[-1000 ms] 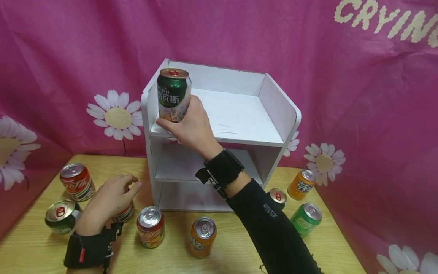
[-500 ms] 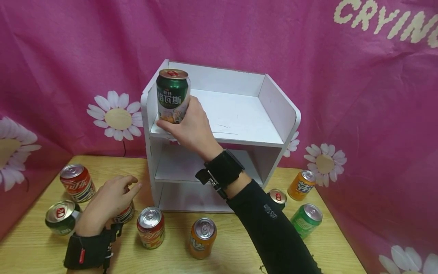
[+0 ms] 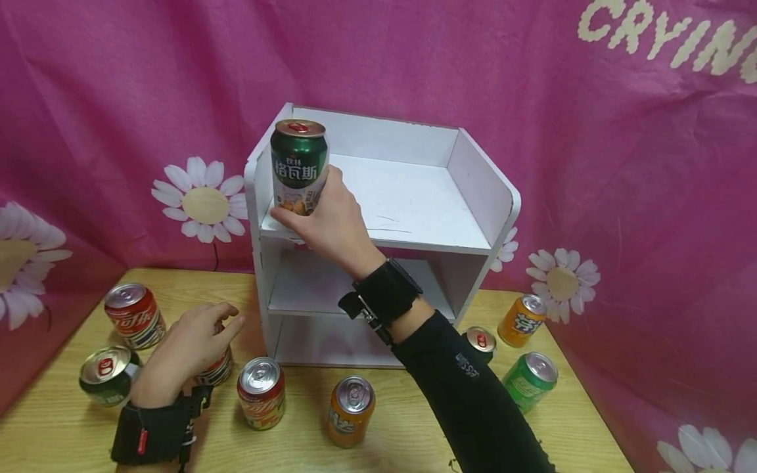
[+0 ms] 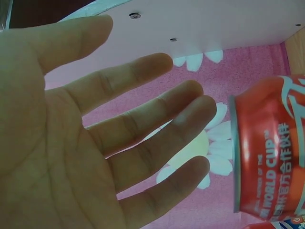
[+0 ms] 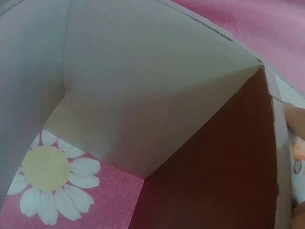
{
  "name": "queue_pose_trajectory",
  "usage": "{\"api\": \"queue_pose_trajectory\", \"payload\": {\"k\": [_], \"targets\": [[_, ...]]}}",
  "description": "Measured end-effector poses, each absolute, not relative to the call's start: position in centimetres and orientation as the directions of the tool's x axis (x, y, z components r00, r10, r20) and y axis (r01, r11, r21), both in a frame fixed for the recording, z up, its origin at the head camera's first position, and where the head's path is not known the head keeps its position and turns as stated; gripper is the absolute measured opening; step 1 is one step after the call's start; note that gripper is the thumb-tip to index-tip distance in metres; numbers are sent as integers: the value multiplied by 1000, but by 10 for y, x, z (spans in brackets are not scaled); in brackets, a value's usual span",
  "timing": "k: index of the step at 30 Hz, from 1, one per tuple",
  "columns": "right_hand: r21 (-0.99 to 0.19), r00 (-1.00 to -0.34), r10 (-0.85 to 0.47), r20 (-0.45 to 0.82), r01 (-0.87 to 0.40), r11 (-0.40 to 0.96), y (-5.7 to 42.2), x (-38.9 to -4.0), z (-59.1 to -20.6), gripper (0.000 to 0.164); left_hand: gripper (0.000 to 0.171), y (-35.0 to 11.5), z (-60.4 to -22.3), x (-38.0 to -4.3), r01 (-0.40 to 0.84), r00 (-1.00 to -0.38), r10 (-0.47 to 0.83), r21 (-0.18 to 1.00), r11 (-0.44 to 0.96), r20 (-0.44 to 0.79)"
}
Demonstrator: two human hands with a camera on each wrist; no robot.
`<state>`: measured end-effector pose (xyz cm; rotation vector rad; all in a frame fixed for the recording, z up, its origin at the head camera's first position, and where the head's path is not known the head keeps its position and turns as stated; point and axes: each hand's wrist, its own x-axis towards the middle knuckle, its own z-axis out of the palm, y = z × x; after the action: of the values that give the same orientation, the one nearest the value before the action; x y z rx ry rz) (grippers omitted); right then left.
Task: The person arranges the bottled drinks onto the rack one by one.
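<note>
My right hand (image 3: 337, 220) grips a green-and-white drink can (image 3: 298, 154) by its lower part, upright at the left end of the white shelf unit's (image 3: 408, 197) top level. Whether the can's base touches the board is hidden by the hand. In the right wrist view only bits of the fingers (image 5: 296, 119) and can (image 5: 299, 164) show, past a shelf edge. My left hand (image 3: 189, 348) holds nothing, its fingers spread apart in the left wrist view. It hovers over the table, partly covering a red striped can (image 3: 217, 369). A red can (image 4: 264, 148) stands beyond its fingertips.
On the wooden table (image 3: 414, 414) stand a red can (image 3: 135, 316) and a green can (image 3: 108, 378) at left, a red-yellow can (image 3: 260, 394) and an orange can (image 3: 349, 414) in front, and orange (image 3: 522, 320), dark (image 3: 480, 343) and green (image 3: 529, 381) cans at right.
The can in my right hand has turned slightly, so its label faces the head camera more squarely. My left hand has not visibly moved.
</note>
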<state>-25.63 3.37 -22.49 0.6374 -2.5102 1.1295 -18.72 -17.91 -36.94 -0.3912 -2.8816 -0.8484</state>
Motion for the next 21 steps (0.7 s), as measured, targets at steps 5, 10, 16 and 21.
{"api": "queue_pose_trajectory", "payload": {"k": [5,10,16,21], "targets": [[-631,-856,-278,436,-511,584,35,-256,-224,75,40,-179,-369,-187,273,-961,212,515,812,176],[-611,-834,-279,476,-542,577,36,-257,-224,73,39,-179,-369,-188,270,-963,215,518,812,165],[-616,-837,-285,468,-540,574,36,-257,-222,74,41,-178,-369,-188,265,-964,212,519,813,159],[-630,-847,-300,439,-528,570,37,-258,-221,76,41,-178,-369,-188,261,-965,209,521,812,158]]}}
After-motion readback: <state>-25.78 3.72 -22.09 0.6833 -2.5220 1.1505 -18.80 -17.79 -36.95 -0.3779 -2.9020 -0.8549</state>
